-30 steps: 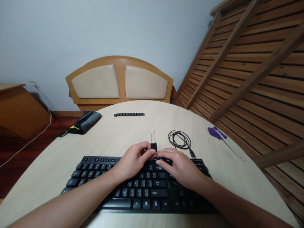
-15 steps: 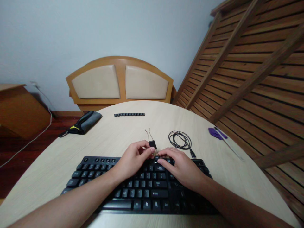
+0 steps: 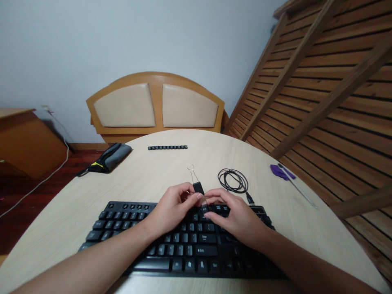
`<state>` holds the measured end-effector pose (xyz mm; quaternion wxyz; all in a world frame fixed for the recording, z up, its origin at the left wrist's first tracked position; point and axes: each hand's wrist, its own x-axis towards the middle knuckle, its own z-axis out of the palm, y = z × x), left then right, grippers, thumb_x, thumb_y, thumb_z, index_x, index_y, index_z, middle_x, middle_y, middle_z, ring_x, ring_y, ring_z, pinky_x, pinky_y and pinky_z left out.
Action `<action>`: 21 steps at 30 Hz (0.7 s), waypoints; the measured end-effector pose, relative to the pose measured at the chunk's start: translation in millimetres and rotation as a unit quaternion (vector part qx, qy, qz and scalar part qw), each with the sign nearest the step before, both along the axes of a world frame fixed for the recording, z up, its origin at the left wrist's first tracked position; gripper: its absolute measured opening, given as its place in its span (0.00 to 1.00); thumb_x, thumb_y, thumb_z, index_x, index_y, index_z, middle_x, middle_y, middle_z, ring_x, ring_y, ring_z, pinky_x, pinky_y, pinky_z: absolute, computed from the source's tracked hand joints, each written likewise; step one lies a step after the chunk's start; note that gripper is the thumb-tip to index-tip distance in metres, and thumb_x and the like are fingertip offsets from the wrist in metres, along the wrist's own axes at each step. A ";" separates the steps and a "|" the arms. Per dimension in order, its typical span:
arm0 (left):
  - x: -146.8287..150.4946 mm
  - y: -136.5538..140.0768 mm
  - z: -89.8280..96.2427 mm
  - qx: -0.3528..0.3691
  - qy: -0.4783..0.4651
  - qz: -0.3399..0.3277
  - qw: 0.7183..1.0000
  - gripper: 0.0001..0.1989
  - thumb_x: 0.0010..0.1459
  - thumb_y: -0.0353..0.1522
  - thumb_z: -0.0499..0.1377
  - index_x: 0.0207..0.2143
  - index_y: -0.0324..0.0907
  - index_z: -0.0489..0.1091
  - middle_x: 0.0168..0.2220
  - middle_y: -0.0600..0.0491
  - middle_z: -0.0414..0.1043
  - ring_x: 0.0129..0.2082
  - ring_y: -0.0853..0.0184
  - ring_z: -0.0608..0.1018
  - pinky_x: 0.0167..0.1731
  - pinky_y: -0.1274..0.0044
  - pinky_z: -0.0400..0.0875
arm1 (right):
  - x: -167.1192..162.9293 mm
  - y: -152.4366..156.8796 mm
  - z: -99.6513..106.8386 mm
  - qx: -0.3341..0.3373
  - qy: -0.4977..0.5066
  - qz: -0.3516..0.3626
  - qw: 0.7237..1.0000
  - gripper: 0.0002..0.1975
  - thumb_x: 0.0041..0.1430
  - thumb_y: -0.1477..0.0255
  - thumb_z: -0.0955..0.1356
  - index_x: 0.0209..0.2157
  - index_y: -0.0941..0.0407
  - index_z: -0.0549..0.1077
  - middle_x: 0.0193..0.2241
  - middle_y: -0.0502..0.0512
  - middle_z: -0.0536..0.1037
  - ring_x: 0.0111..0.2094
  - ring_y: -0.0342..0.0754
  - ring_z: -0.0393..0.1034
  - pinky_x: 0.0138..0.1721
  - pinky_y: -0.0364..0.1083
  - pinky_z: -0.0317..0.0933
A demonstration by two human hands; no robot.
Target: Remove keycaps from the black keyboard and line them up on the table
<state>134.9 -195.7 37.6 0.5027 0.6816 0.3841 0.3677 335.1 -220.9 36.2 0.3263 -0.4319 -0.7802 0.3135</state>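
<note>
Keyboard (image 3: 184,237) reads "Enter" and "Shift"; print blurs on held keycap (image 3: 205,209).

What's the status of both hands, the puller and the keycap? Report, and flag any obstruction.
Left hand pinching wire puller. Right hand at keycap, puller's near end; hold unclear. Nothing visibly blocking; cable coil beyond right hand.

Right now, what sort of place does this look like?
Probably a bedroom: there's what looks like a padded headboard by the wall, a large slatted wooden frame at the right, and a wooden cabinet at the left.
</note>
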 end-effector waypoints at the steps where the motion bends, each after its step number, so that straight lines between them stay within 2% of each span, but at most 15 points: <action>1: -0.1 0.1 0.0 -0.001 0.000 0.001 1.000 0.12 0.62 0.36 0.57 0.27 0.40 0.68 0.25 0.55 0.71 0.27 0.68 0.72 0.29 0.76 0.64 | 0.3 -0.4 0.0 0.005 0.004 0.002 1.000 0.19 0.55 0.77 0.72 0.46 0.51 0.68 0.41 0.48 0.78 0.44 0.44 0.74 0.48 0.44 0.65; 9: -1.5 -1.4 -0.3 0.010 0.006 -0.003 1.000 0.12 0.62 0.37 0.57 0.27 0.40 0.68 0.26 0.54 0.72 0.28 0.68 0.72 0.30 0.76 0.65 | 1.9 -1.4 4.4 0.075 -0.043 0.025 0.996 0.08 0.56 0.76 0.72 0.38 0.52 0.74 0.36 0.48 0.78 0.42 0.46 0.72 0.45 0.45 0.63; 21: -2.1 -2.6 -1.0 0.023 0.024 -0.010 0.999 0.12 0.62 0.37 0.57 0.27 0.40 0.67 0.26 0.54 0.71 0.28 0.68 0.71 0.29 0.76 0.64 | 1.1 -1.2 4.9 0.084 -0.049 0.030 0.995 0.04 0.59 0.72 0.71 0.37 0.52 0.75 0.35 0.48 0.79 0.40 0.45 0.71 0.44 0.44 0.61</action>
